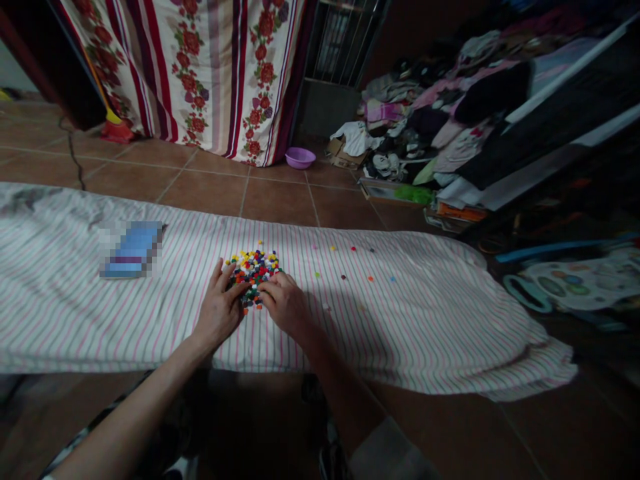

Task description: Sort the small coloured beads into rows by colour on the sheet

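Note:
A heap of small, blocky pieces in many colours (256, 265) lies on the striped cloth (175, 320) in front of me. At its left edge is my left hand (220, 307), fingers spread apart and touching the pieces. My right hand (287, 301) bends over the right side of the heap, thumb and fingertips drawn together among the pieces. Whatever those fingertips may hold is too small to make out. To the right, single pieces sit apart in loose rows, among them a red one (353, 249), an orange one (371, 279) and a blue one (393, 279).
A blurred-out blue rectangular item (133, 250) lies left on the cloth. Beyond, on the tiled floor, are a purple basin (300, 158), a red broom head (117, 130) and a floral curtain (215, 80). Piled clothes (425, 113) fill the back right.

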A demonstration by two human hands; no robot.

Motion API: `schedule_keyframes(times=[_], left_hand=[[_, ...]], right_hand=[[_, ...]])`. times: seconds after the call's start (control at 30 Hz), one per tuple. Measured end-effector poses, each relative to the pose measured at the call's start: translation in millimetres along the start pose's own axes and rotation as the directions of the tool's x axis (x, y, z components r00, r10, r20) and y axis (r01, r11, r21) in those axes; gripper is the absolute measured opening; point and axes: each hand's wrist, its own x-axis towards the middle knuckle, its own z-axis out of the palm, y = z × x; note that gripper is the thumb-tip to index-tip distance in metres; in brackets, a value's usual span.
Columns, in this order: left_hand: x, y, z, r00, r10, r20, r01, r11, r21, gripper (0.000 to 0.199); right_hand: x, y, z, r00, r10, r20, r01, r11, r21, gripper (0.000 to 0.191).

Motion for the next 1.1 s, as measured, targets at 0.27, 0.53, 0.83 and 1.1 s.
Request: schedule_keyframes(times=[0.27,0.53,0.83,1.1], left_hand=[[0.1,-8.4,-10.7,0.997,-0.083,-0.008,0.082,0.993,-0.089,0.032],[-2.1,-13.7,-14.6,0.988,-0.151,-0.011,0.150,0.986,-0.067,0.033],[-2.9,-14.7,-18.3,0.992,-0.123,0.010,0.123,0.990,-0.063,0.031],[-4.4,-16.6,-16.9,0.989,-0.145,0.012,0.145,0.986,-0.079,0.030]], right_hand=[[1.5,-2.0,3.6,0.999,-0.027,-0.028,0.028,0.999,0.037,0.017],[2.3,-8.1,4.2,0.997,-0.057,-0.050,0.061,0.996,0.069,0.020],[0.7,-24.8,8.1,0.980,-0.199,-0.030,0.201,0.976,0.081,0.017],[0.8,-35.7,16.1,0.989,-0.139,0.045,0.141,0.990,-0.031,0.016]])
